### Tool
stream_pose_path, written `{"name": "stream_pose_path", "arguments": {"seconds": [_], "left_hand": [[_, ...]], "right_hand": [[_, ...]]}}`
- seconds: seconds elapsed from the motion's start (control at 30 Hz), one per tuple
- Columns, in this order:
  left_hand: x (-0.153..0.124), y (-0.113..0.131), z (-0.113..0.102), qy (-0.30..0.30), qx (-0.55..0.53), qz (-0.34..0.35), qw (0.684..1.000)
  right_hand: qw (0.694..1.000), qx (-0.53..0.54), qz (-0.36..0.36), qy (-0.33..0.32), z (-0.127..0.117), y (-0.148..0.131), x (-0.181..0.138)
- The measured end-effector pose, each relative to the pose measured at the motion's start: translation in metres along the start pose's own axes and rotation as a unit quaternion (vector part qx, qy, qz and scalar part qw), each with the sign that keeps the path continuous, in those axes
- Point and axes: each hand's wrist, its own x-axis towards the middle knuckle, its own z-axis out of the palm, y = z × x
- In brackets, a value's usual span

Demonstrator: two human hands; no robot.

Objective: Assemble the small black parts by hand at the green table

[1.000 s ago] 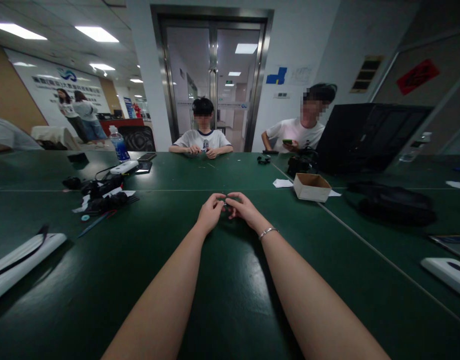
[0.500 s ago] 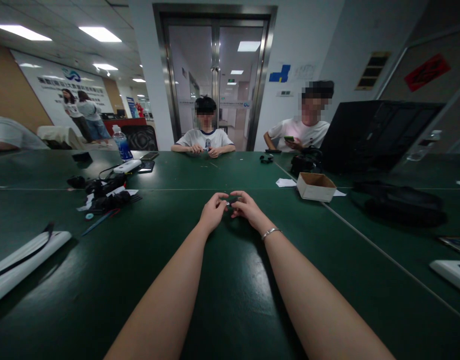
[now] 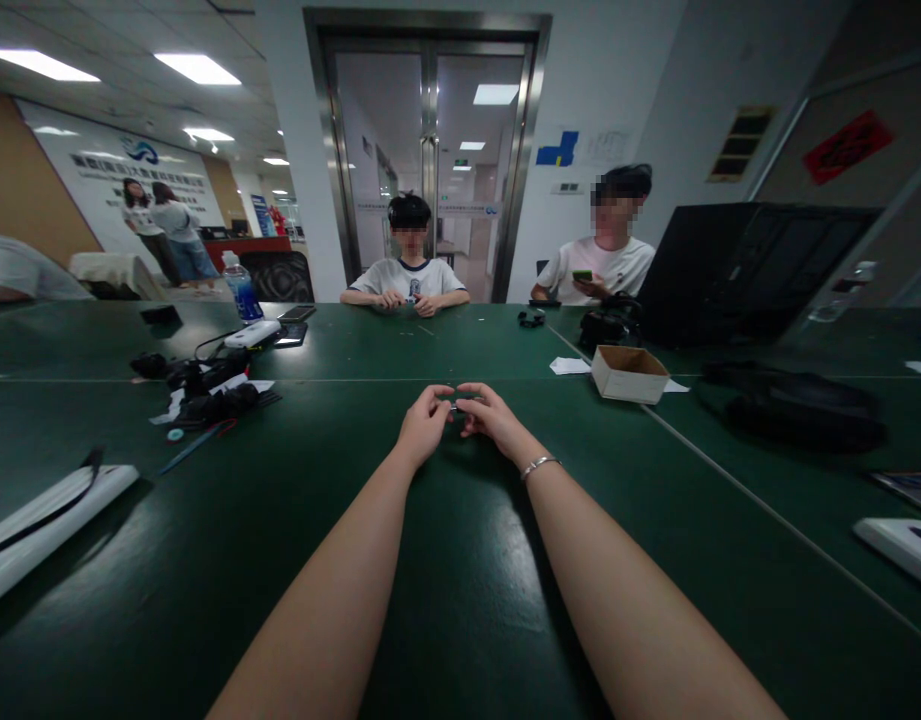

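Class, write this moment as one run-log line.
left hand, right hand: small silvery object between them | surface: dark green tabletop | to the right: open-topped pale cardboard box

The head camera looks forward-down toward left hand (image 3: 422, 428) and right hand (image 3: 497, 422).

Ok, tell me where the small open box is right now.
In the head view, the small open box stands on the green table, to the right of the right hand, with white paper at its left.
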Motion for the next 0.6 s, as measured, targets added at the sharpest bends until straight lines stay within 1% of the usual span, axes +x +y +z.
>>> {"name": "stream_pose_path", "arguments": {"seconds": [0.17,0.3,0.37,0.6], "left_hand": [[-0.001,0.001,-0.001,0.000,0.005,0.005,1.000],[-0.006,0.008,-0.001,-0.018,0.010,0.012,1.000],[-0.008,0.010,-0.001,-0.022,0.012,0.008,1.000],[-0.005,0.007,0.001,-0.008,0.040,-0.017,0.999]], "right_hand": [[1.000,-0.002,0.006,0.009,0.001,0.002,0.003],[1.000,0.010,-0.001,0.011,0.000,0.003,0.003],[1.000,0.017,-0.002,0.012,-0.001,0.005,0.004],[1.000,0.021,0.004,0.010,-0.004,0.010,0.007]]}}
